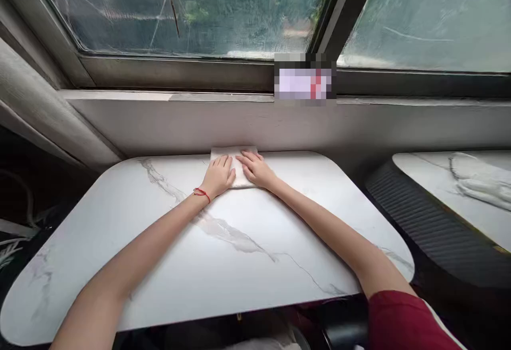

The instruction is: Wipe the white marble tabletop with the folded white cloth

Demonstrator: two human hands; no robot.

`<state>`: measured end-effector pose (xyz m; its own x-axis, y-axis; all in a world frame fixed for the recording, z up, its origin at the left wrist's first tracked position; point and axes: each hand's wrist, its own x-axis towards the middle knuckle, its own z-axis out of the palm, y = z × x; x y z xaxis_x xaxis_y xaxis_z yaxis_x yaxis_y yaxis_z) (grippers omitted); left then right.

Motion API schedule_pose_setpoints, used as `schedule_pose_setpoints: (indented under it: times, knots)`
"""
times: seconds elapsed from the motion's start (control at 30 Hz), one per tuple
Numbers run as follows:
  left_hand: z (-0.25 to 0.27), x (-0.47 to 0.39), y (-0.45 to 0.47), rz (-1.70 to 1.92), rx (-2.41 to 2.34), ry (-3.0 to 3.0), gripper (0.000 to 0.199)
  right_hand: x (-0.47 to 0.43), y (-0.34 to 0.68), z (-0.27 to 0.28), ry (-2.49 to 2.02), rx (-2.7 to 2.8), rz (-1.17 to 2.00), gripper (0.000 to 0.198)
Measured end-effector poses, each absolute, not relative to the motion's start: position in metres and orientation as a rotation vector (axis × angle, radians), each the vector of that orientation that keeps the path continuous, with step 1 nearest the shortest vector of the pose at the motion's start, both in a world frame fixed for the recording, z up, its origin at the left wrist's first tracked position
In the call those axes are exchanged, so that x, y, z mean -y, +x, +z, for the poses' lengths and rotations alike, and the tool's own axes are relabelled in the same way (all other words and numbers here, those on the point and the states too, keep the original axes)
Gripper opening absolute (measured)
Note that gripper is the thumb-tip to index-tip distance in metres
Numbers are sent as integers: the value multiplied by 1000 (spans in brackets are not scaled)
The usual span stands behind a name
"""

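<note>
A folded white cloth (241, 180) lies at the far edge of the white marble-patterned table (167, 265), close to the wall. My left hand (219, 174), with a thin red string bracelet (202, 194) at its wrist, rests palm down on the cloth's left part, fingers stretched toward the wall. On the right part, my right hand (254, 167) lies flat with its fingers spread and pointing left. Both hands press on the cloth from above rather than wrapping round it. Their palms are hidden.
Beyond the table rises a pale wall (167, 123) with a framed window (199, 14) above it. A second marbled table (435, 171) stands at the right, with white fabric (479, 177) on it, beside a dark ribbed surface (431, 227). White cords (11, 249) hang at the far left.
</note>
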<state>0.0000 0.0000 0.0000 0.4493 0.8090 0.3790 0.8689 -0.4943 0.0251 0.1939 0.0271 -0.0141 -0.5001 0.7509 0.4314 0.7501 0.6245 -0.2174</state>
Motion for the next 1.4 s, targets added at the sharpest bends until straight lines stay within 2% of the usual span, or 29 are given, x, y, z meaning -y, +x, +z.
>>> schedule_pose_setpoints:
  times: [0.4,1.13,1.4]
  knots:
    - [-10,-5,-5,-634,1430,-2526,47,-20,194,-14,-1245,2360,-54,49]
    - [-11,-8,-9,-643,1415,-2538,47,-16,194,-9,-1275,2446,-94,50]
    - [-2,-1,-8,-647,1425,-2566,42,-10,190,-6,-1298,2440,-70,50]
